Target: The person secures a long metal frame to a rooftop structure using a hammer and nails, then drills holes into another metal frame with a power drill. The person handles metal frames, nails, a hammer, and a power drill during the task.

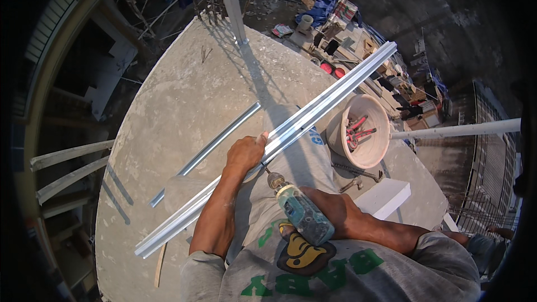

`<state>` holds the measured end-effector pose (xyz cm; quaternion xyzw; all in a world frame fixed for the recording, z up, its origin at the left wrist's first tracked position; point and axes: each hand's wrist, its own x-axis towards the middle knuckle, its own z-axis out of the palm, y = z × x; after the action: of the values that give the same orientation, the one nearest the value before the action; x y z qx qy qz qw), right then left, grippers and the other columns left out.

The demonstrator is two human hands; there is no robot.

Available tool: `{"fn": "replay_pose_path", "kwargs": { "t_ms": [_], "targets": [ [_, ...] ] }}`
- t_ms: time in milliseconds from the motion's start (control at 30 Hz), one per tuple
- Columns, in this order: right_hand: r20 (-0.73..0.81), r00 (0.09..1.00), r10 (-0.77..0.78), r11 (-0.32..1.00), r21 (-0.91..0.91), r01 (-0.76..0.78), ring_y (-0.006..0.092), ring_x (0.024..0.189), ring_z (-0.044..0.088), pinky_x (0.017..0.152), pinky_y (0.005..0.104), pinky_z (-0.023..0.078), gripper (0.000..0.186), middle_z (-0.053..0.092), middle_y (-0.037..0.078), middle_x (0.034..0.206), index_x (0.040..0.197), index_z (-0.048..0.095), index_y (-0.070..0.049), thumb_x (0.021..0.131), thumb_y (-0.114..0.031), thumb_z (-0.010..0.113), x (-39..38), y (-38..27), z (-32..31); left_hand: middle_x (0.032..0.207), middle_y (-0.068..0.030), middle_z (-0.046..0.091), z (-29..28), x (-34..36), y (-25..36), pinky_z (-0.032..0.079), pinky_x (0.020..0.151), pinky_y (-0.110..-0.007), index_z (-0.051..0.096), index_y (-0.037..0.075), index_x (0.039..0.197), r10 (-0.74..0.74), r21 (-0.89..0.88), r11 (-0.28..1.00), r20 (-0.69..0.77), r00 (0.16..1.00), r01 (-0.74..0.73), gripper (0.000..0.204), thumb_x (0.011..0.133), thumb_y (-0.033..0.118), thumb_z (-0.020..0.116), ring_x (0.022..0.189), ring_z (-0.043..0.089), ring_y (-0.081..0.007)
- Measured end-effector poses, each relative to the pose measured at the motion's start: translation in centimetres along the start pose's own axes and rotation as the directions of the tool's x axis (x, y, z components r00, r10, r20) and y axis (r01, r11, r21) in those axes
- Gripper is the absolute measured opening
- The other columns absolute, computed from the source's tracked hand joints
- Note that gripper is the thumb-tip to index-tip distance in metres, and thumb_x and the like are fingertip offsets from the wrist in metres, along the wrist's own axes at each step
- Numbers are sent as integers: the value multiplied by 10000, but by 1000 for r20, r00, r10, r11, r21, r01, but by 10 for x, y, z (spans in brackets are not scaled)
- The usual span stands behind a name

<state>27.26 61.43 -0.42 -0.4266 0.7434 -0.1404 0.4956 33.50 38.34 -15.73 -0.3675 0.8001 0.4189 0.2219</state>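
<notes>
A long, shiny metal channel (330,95) lies slantwise across my lap, from the near left to the far right. My left hand (246,154) grips it near its middle, the thumb resting along the top edge. In my right hand (330,210) is a worn teal power drill (302,212); most of the fingers are hidden behind its body. The drill's chuck points up and left, and its bit meets or nearly meets the channel's near side, just below my left hand. A shorter metal channel (207,154) lies on the concrete beyond my left arm.
A pale bucket (381,112) holding red-handled pliers (358,131) stands to the right. Near it are a white block (386,198) and a metal rod (358,171). The concrete slab (162,95) ends in open edges, with clutter lower down. A post (229,5) rises at the far edge.
</notes>
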Motion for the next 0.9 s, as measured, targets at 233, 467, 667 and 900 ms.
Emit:
{"fn": "replay_pose_path", "kwargs": {
  "t_ms": [233,467,667,900],
  "targets": [
    [-17,998,-53,998,-19,53,387,1049,650,833,454,539,806,628,198,1191,1413,363,-64,783,-394,742,0,5,2,1065,-294,685,-4,-4,3,477,933,-501,731,-5,1062,0,-4,1000,-1,1000,0,691,1006,563,343,1053,644,-443],
    [16,1000,-25,999,-33,26,388,1032,659,826,451,549,824,620,203,1212,1421,351,-62,780,-396,746,3,5,3,1072,-298,680,-5,-4,3,474,940,-503,733,1,1067,-2,-6,1000,-10,1000,2,686,1004,565,347,1067,637,-448],
    [2,998,-55,998,-21,56,390,1010,667,818,455,552,824,626,206,1199,1414,357,-55,780,-405,750,4,6,2,1079,-294,681,-6,-4,3,475,940,-505,732,3,1072,-8,-4,1000,-6,1000,7,685,1005,565,346,1065,639,-447],
    [-3,997,-72,997,-41,72,394,990,672,783,459,557,803,637,207,1171,1405,365,-48,793,-405,743,5,2,-2,1067,-291,686,-8,-6,4,480,930,-503,737,6,1062,-1,4,1000,-15,1000,1,689,1004,571,348,1056,644,-443]
  ]
}}
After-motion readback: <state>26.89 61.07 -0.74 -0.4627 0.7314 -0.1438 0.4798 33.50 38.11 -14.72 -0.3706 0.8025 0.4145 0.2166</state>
